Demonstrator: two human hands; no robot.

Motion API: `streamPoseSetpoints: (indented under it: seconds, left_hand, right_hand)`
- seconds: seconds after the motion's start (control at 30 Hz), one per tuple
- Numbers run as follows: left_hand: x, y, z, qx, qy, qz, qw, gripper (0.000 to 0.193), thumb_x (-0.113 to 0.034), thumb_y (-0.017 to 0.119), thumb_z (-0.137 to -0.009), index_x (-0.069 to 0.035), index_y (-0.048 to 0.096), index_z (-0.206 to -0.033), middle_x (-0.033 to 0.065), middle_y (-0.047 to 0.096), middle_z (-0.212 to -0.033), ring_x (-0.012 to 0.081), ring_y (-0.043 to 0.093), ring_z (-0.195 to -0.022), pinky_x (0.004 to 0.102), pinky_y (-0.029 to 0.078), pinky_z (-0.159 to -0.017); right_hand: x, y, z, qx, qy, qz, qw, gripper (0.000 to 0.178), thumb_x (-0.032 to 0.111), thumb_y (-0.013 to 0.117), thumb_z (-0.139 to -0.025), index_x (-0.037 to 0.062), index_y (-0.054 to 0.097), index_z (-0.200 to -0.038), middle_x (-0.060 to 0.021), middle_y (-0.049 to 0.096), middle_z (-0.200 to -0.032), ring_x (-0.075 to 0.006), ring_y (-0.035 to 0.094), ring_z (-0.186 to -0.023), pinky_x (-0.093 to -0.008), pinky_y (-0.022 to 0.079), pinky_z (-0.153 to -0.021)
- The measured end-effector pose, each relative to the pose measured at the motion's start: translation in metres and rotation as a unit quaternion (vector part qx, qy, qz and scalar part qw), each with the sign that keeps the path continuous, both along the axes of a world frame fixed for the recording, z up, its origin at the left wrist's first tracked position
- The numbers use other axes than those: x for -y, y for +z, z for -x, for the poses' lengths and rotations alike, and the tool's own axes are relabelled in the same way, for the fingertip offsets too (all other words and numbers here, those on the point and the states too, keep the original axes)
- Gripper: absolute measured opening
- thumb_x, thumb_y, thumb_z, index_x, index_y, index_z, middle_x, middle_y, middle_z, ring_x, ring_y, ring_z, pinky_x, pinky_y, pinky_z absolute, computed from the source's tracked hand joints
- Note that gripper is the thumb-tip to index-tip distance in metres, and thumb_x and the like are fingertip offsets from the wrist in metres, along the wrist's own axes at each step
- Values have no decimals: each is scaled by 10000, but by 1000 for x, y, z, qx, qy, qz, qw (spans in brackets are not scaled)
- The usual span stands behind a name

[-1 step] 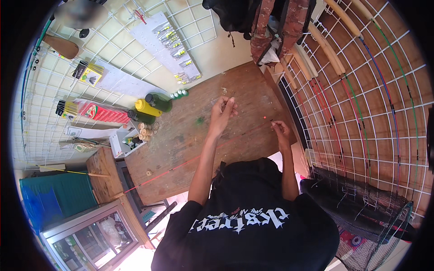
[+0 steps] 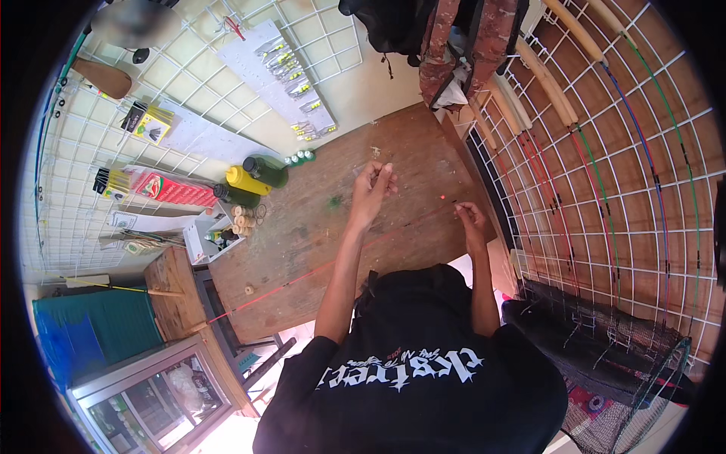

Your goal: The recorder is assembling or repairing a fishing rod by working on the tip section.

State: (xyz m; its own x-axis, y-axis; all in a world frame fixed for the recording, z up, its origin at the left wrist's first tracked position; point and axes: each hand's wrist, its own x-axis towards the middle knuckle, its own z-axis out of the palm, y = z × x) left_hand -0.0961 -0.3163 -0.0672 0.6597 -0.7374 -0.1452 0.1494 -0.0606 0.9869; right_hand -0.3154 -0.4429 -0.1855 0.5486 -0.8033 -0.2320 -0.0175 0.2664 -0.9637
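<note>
A slender red fishing rod [image 2: 283, 286] with dark bands lies slantwise over the wooden table [image 2: 302, 242], running behind my left forearm toward the right. My right hand [image 2: 472, 218] closes its thumb and fingers at the rod's thin far end, where a small dark piece sticks out. Over the middle of the table, my left hand [image 2: 373, 188] is raised with its fingers pinched together. What sits in that pinch is too fine to make out. A small orange bead [image 2: 443, 197] rests close to my right fingertips.
At the table's left stand a yellow bottle [image 2: 248, 180], a dark green bottle [image 2: 268, 171] and a white box [image 2: 198, 240]. Wooden cylinders [image 2: 243, 221] are beside it. Several rods [image 2: 578, 132] hang on the right wire grid; a camouflage bag [image 2: 469, 53] hangs at the back.
</note>
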Motion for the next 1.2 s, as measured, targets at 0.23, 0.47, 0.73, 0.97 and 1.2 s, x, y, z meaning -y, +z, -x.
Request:
streamPoseSetpoints:
  seconds: [0.23, 0.47, 0.73, 0.97, 1.2]
  left_hand:
    - [0, -5, 0, 16, -13, 0, 1000, 244, -280, 516, -957, -40, 532, -916, 40, 592, -796, 99, 567, -673, 233, 423, -601]
    - [-3, -9, 2, 0, -1, -2, 1000, 245, -287, 516, -957, -50, 526, -897, 32, 583, -793, 98, 560, -667, 236, 417, -600]
    - [-11, -13, -1, -10, 6, -14, 1000, 242, -299, 518, -954, -61, 529, -906, 25, 587, -805, 97, 568, -681, 232, 419, -606]
    - [-13, -13, 1, -10, 21, -18, 1000, 264, -299, 518, -954, -44, 521, -887, 34, 595, -781, 92, 570, -648, 226, 421, -566]
    - [-15, -11, 0, -4, 31, -20, 999, 250, -286, 518, -955, -48, 526, -877, 27, 589, -767, 90, 566, -643, 225, 420, -565]
  right_hand:
    - [0, -2, 2, 5, -44, -11, 999, 130, 166, 634, -873, 63, 619, -950, 7, 585, -862, -86, 544, -848, -223, 397, -815]
    - [5, -7, 4, 9, -60, -8, 998, 135, 179, 633, -877, 73, 614, -959, 13, 580, -865, -80, 532, -837, -212, 384, -809]
    - [11, -12, 7, 0, -79, -11, 997, 122, 148, 626, -876, 60, 601, -958, 5, 589, -845, -75, 543, -816, -212, 401, -784]
    - [13, -14, 7, 9, -71, -10, 997, 131, 179, 640, -874, 75, 612, -950, 13, 585, -836, -75, 535, -819, -202, 382, -788]
    - [14, -11, 7, -8, -68, 5, 998, 122, 164, 635, -876, 72, 613, -953, 11, 585, -837, -78, 541, -823, -208, 397, -788]
